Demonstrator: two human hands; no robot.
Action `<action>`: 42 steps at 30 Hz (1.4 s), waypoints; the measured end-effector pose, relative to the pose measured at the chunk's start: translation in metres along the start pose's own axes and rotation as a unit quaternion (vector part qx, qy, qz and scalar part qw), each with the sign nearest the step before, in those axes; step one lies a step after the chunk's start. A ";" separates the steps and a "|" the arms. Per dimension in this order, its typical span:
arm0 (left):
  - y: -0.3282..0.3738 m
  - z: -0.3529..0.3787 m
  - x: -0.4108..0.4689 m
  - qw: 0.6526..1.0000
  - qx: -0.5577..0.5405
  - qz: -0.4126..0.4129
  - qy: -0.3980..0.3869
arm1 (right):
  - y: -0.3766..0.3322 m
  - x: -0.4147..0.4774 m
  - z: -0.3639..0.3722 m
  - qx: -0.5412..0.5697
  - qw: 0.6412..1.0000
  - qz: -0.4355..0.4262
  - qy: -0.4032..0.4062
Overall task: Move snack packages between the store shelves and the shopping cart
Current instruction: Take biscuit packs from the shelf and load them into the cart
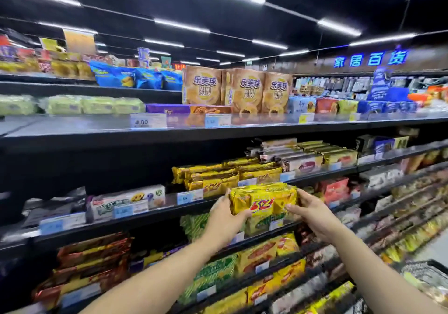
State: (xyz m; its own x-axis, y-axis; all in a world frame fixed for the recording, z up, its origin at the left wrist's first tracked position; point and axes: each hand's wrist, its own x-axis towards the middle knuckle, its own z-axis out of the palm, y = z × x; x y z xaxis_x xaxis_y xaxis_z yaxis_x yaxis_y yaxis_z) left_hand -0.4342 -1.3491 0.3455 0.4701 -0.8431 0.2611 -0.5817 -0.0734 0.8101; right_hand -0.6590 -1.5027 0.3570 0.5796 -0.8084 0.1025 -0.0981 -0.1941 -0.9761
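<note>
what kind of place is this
A supermarket snack aisle, most likely. Long tiered shelves hold rows of packaged biscuits with price tags along the edges, a lit blue department sign hangs above, and both hands hold a yellow snack package.

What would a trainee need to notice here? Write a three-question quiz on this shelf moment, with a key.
1. True or false: the yellow snack package is held by both the left hand and the right hand.
2. Which boxes stand on the higher shelf? A) tan puff boxes B) red cans C) glass jars
3. Fill in: the shopping cart shows at the lower ___ corner.

Key: 1 true; 2 A; 3 right.
</note>
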 end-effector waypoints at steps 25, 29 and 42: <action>0.048 0.047 0.180 0.968 0.212 -0.085 0.101 | -0.037 0.218 -0.071 -0.298 0.943 -0.140 -0.058; 0.036 0.051 0.191 0.964 0.235 -0.115 0.055 | -0.029 0.230 -0.076 -0.378 0.915 -0.105 -0.087; 0.053 0.060 0.175 0.949 0.282 -0.120 0.074 | -0.009 0.222 -0.093 -0.470 0.869 -0.148 -0.050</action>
State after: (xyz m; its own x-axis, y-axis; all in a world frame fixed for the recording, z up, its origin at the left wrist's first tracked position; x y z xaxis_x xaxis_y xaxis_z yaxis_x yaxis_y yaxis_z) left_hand -0.4227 -1.5322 0.4023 0.6982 -0.6848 0.2086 -0.6888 -0.5633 0.4564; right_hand -0.6044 -1.7318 0.4061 0.7549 -0.6029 0.2581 -0.5230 -0.7909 -0.3177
